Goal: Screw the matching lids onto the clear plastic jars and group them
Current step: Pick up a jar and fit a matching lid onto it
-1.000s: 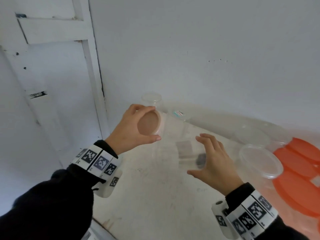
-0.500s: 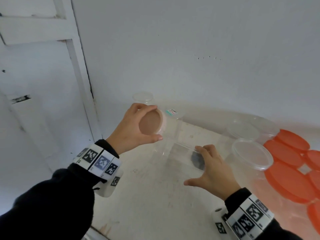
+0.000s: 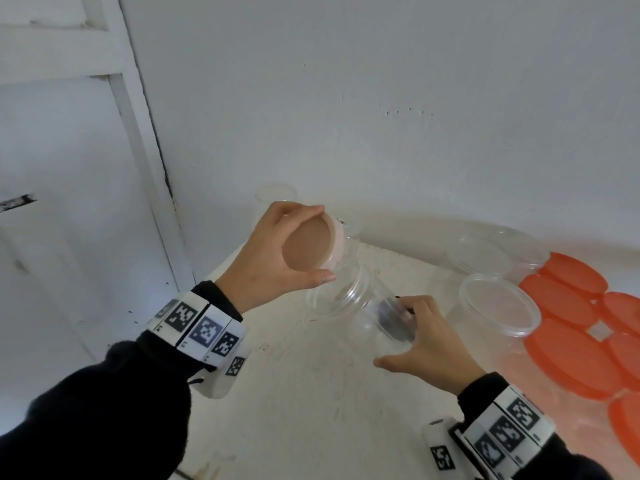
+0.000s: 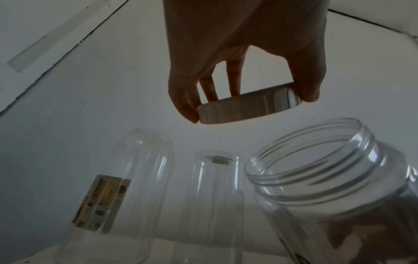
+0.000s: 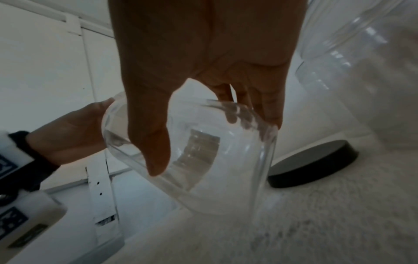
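My left hand (image 3: 320, 244) grips a round beige lid (image 3: 304, 247) by its rim, held in the air with its underside facing me. In the left wrist view the same lid (image 4: 237, 110) sits between thumb and fingers of my left hand (image 4: 251, 104). My right hand (image 3: 394, 332) holds a clear plastic jar (image 3: 349, 299) by its base, tilted off the table. The open threaded mouth (image 4: 316, 171) points up-left at the lid, a short gap below it. The right wrist view shows my right hand (image 5: 214, 145) wrapped round the jar (image 5: 226, 178).
A black lid (image 5: 314, 164) lies on the white table (image 3: 311, 393) just behind the jar. Two upturned clear jars (image 4: 135, 178) (image 4: 217, 187) stand by the wall. Large clear tubs with clear lids (image 3: 498, 306) and several orange lids (image 3: 571, 348) fill the right side.
My right hand closed round the clear jar, lifted it and tilted its mouth toward the lid. The left hand kept the beige lid almost in place.
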The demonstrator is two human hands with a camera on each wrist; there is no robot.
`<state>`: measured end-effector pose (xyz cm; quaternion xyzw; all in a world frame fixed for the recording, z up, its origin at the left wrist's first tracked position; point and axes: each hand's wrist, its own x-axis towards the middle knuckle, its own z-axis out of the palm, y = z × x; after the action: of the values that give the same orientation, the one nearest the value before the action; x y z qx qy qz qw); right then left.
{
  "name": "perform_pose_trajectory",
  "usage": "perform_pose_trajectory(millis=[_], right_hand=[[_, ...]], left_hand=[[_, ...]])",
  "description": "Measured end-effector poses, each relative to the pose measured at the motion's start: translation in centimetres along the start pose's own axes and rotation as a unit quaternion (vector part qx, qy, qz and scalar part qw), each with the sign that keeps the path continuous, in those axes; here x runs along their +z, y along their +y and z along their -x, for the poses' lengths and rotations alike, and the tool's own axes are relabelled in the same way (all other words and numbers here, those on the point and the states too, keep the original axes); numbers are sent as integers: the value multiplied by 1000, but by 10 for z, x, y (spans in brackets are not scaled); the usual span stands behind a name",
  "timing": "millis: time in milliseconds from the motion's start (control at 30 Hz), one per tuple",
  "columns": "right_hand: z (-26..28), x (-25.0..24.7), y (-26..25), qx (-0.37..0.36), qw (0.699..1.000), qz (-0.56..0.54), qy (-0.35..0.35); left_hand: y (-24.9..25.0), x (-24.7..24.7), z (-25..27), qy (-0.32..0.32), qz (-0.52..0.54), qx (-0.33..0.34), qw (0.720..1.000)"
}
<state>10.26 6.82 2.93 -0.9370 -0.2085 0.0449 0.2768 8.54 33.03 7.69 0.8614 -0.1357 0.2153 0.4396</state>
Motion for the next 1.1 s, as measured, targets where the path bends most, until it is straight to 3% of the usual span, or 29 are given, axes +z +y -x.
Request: perform_pose_trajectory(millis=[233,400,767,1100], right_hand=[[7,4,22,70,982,-173,-38],[15,3,29,68,963,-253,-66],[28,2,26,72,960,-271,3],[28,3,20,60,959,-275,6]], left_hand=[[22,17,-7,-51,38,36,997],[39,34,-13,-98,58,74,991],[58,70,-22,-195,3,111,974],[56,78,-23,-230,-41,111,966]])
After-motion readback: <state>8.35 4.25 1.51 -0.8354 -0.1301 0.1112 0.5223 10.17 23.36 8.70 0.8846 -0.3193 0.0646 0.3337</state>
